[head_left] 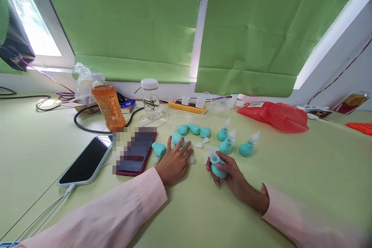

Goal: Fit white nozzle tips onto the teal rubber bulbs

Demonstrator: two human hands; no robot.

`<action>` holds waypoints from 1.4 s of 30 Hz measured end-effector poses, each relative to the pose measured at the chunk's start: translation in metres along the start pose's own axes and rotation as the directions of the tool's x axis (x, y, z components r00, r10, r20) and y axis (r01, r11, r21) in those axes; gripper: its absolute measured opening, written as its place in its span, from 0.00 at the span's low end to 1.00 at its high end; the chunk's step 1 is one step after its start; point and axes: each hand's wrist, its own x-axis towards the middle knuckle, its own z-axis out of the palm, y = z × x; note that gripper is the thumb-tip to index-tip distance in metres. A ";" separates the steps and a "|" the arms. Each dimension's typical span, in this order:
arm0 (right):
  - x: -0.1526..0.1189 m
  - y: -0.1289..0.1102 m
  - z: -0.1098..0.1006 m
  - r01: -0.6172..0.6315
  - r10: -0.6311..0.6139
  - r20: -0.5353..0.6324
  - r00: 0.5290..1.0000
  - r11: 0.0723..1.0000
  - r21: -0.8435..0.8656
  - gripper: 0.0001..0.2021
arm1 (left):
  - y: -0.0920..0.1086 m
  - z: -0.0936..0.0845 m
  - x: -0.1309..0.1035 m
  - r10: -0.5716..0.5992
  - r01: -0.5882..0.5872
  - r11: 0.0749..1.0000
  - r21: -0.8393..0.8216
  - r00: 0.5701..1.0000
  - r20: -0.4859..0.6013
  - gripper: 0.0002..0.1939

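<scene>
My right hand (pixel 232 172) grips a teal squeeze bulb (pixel 219 169) with its pale open mouth turned up. My left hand (pixel 174 162) lies palm down with fingers spread, over small white and clear plastic pieces; whether it touches them is hidden. Just beyond its fingers is a teal bulb (pixel 176 138), partly covered, and another bulb (pixel 159 149) lies to its left. A row of loose bulbs (pixel 194 129) rests farther back. To the right stand three bulbs with clear tips fitted, like nasal aspirators (pixel 247 148). A small white tip piece (pixel 201 143) lies between the hands.
At left lie a charging phone (pixel 84 161) and a red-cased phone (pixel 138 151). Behind them stand an orange drink bottle (pixel 108 102) and a clear jar (pixel 151 99). A yellow power strip (pixel 186 106) and a red plastic bag (pixel 274 116) lie at the back.
</scene>
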 end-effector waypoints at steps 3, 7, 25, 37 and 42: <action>0.000 0.000 0.000 0.008 -0.008 -0.010 1.000 1.000 0.001 0.08 | 0.000 0.001 0.004 0.016 -0.016 0.997 0.079 1.000 0.001 0.17; -0.001 0.003 0.000 -0.019 0.019 -0.013 1.000 1.000 -0.005 0.09 | 0.001 0.001 0.006 0.020 -0.014 0.986 0.168 0.999 -0.034 0.18; -0.004 0.011 0.000 -0.068 0.078 0.069 0.995 0.988 -0.136 0.13 | 0.002 0.000 0.008 0.002 0.000 0.995 0.100 1.000 -0.024 0.12; -0.008 0.005 0.003 0.024 -0.051 -0.038 0.998 0.861 -0.507 0.13 | 0.008 -0.025 -0.003 -0.465 0.225 -0.309 -0.924 0.812 0.353 0.19; -0.009 0.003 0.004 0.156 -0.181 0.033 0.983 0.721 -0.675 0.10 | 0.009 -0.014 -0.005 -0.353 0.199 -0.571 -0.796 0.816 0.458 0.20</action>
